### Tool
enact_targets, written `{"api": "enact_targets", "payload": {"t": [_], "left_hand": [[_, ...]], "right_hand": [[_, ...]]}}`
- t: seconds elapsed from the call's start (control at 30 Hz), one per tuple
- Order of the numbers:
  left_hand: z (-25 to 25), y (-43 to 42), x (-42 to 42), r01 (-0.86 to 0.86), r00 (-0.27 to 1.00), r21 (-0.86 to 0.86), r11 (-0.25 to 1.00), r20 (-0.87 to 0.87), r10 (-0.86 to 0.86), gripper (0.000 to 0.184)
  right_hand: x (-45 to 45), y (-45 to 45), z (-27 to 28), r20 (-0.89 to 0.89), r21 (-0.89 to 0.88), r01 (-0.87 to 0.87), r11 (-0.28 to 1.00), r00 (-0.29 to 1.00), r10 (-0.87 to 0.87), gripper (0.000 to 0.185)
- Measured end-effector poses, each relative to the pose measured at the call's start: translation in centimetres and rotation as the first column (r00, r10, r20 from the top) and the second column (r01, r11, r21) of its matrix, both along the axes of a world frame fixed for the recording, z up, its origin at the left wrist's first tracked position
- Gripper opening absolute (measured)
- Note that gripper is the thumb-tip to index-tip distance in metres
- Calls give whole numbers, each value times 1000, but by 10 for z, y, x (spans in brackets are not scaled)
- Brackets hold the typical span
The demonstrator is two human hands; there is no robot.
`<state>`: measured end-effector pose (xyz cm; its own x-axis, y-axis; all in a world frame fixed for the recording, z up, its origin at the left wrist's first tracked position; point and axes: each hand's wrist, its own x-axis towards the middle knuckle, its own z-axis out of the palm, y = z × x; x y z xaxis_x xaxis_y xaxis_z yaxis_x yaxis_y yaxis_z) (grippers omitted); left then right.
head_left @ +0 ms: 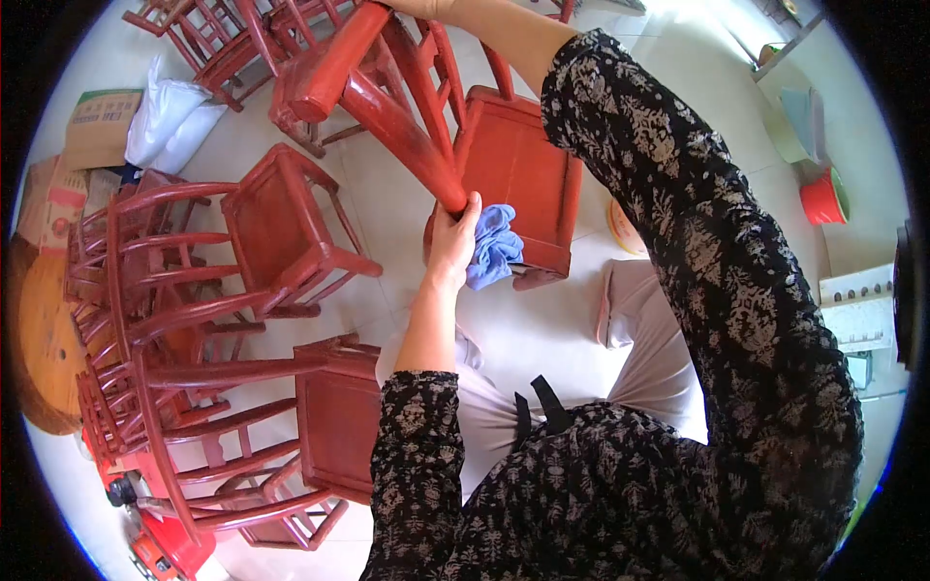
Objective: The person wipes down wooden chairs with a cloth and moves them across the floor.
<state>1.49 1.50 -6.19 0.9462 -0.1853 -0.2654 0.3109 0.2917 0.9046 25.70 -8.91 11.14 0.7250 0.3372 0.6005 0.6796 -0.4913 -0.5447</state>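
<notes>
A red wooden chair (407, 126) is held up and tilted in front of me, its thick top rail toward my face. My left hand (451, 242) is closed around the lower end of one of its bars. A crumpled blue cloth (496, 248) sticks out beside that hand, pressed against the wood. My right hand (422, 8) reaches the far upper end of the chair at the top edge of the view; its fingers are mostly cut off. Behind the held bar shows a flat red seat (518, 179).
Several red wooden chairs (276, 218) crowd the left side, with more at the top left. Cardboard boxes (102, 126) and a white plastic bag (170, 121) lie beyond them. A round wooden board (48, 339) is far left. A red bucket (823, 197) stands at right.
</notes>
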Motion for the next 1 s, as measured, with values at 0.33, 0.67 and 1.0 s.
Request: {"api": "enact_targets", "payload": {"t": [0.33, 0.67, 1.0], "left_hand": [[0, -12, -1, 34, 998, 70, 997, -63, -29, 40], [-27, -52, 2, 82, 993, 171, 982, 66, -94, 34], [-8, -67, 26, -17, 989, 284, 959, 144, -25, 32]], "right_hand": [[-172, -51, -90, -219, 225, 22, 974, 975, 29, 79], [-337, -36, -167, -372, -19, 350, 937, 867, -332, 91], [-330, -74, -170, -848, 513, 712, 478, 507, 155, 46]]}}
